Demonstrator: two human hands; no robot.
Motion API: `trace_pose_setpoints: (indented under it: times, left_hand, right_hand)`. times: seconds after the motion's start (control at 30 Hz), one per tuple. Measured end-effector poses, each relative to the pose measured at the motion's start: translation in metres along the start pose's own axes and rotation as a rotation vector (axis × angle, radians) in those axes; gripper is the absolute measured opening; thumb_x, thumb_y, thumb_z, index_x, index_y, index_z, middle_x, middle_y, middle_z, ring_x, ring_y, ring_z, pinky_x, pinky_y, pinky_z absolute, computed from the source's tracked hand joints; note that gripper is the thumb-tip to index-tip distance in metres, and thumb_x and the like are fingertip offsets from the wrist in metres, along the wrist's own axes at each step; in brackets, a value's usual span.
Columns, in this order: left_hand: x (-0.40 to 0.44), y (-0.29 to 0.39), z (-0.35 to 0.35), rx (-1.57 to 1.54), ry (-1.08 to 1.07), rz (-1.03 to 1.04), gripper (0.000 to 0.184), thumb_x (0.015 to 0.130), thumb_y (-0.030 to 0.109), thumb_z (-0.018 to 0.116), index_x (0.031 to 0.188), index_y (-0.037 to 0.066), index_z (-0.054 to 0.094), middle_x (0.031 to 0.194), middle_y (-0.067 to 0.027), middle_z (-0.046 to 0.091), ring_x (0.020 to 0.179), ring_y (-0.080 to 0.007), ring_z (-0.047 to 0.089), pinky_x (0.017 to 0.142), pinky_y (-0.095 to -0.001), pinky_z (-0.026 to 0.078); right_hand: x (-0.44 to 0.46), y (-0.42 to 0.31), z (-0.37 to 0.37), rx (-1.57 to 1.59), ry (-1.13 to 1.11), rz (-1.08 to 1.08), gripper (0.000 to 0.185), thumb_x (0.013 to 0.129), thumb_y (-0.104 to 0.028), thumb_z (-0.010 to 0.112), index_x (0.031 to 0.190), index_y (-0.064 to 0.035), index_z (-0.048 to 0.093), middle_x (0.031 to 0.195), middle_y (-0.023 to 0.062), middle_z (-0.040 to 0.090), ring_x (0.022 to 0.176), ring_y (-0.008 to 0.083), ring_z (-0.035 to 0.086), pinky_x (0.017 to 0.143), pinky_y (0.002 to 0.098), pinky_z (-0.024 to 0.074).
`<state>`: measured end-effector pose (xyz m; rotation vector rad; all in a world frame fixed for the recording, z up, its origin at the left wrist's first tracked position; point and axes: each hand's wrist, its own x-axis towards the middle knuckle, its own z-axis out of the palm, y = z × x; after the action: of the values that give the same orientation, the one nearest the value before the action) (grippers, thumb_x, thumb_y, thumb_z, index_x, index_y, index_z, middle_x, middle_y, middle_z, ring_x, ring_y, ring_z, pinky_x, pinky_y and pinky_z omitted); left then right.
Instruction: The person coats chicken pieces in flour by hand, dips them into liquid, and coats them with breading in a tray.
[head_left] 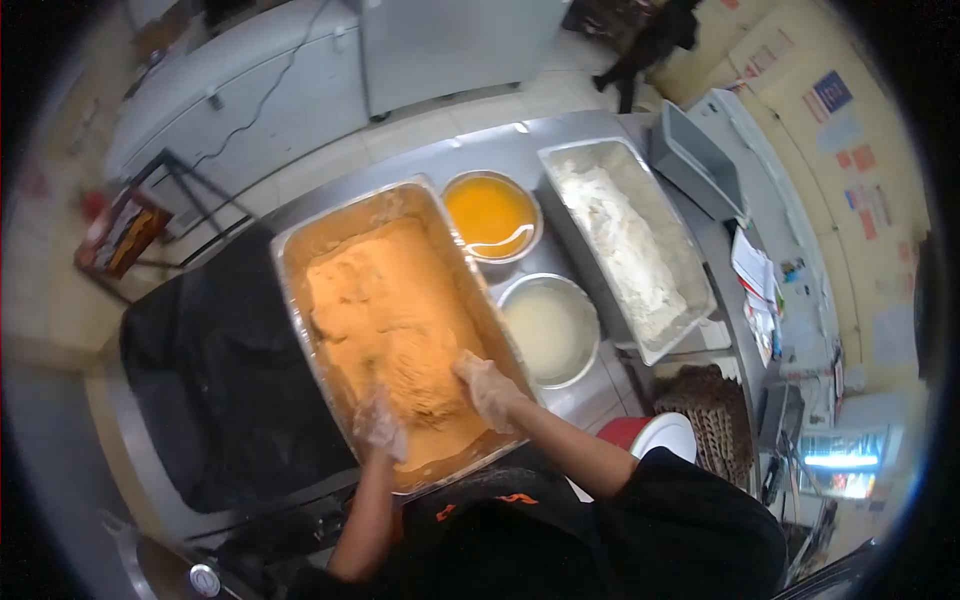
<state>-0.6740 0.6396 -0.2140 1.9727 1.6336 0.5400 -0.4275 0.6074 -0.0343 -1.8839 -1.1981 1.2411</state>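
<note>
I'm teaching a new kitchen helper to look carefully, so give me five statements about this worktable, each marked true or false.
1. The left hand and right hand are both at the orange mix in the tray. True.
2. Both hands are uncovered. False: both wear see-through gloves.
3. The pan right of the two bowls holds white powder. True.
4. The bowl of orange liquid is nearer the person than the bowl of pale liquid. False: the pale one is nearer.
5. A black cloth lies left of the tray. True.
</note>
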Motion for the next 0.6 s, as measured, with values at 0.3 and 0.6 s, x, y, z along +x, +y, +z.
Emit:
trace_pose_setpoints:
  times: [0.3,0.6]
  left_hand:
    - [-0.019,0.059,-0.05,0.119,-1.019,-0.172,0.031,0.079,0.028,0.052,0.094,0.002,0.058,0.096,-0.0204,0.06,0.087,-0.0291,0.059,0.074,-0.0389,0.047]
    - [0.032,0.194,-0.177,0.434,-0.321,0.001,0.046,0.085,0.028,0.057,0.125,0.006,0.05,0.105,-0.0146,0.06,0.092,-0.0339,0.057,0.082,-0.0357,0.047]
  right_hand:
    - [-0.01,0.037,0.043,-0.814,-0.761,-0.316,0.025,0.077,-0.013,0.05,0.094,0.0031,0.059,0.09,0.023,0.062,0.086,0.0324,0.062,0.074,0.0436,0.0482]
    - [-0.023,-0.087,-0.071,-0.786,-0.46,-0.75,0.039,0.08,-0.012,0.051,0.116,0.0028,0.047,0.12,0.0199,0.053,0.099,0.0252,0.057,0.078,0.0355,0.0459]
